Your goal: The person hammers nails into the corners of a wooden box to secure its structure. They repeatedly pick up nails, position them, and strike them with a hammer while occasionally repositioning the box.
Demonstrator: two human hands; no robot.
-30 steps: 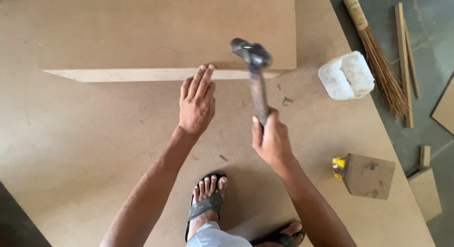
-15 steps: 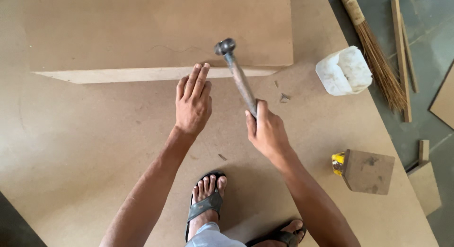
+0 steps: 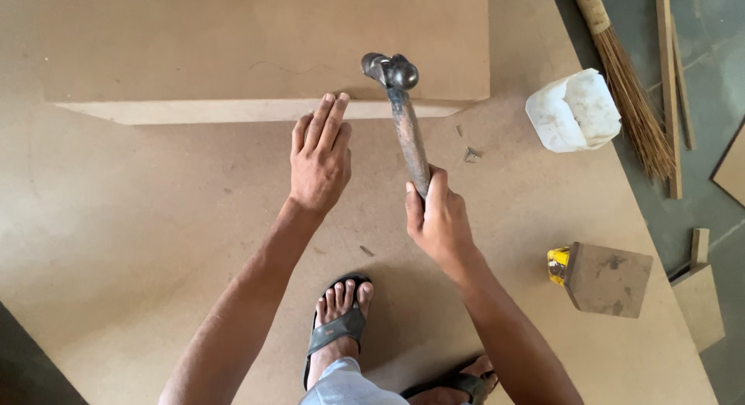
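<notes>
Two hands are at work over a large brown board that lies on the floor. The right hand [image 3: 438,219] has its fingers [image 3: 414,207] clenched round the lower end of a hammer [image 3: 405,118], whose handle rises toward the far edge and whose dark metal head hangs just above the top face of a thick slab [image 3: 233,40], close to the slab's pale near edge. The left hand [image 3: 320,160] is released and flat, palm down on the board [image 3: 116,242], with its fingertips [image 3: 332,110] touching that pale edge just left of the hammer head; it grasps nothing. Whether a nail stands under the head cannot be told. The step in hand looks like a hammer stroke at the slab's near edge while the flat hand steadies it; a sound next blow would call for the head to land square and well apart from the steadying fingertips. Small chips lie on the board just right of the handle. Further out, toward the board's right edge, sits a white tub [image 3: 574,110], and near the right corner a small wooden block [image 3: 609,277] with a yellow thing beside it. A broom [image 3: 625,95] and wood strips lie on the grey floor beyond. Two sandalled feet stand at the near edge.
</notes>
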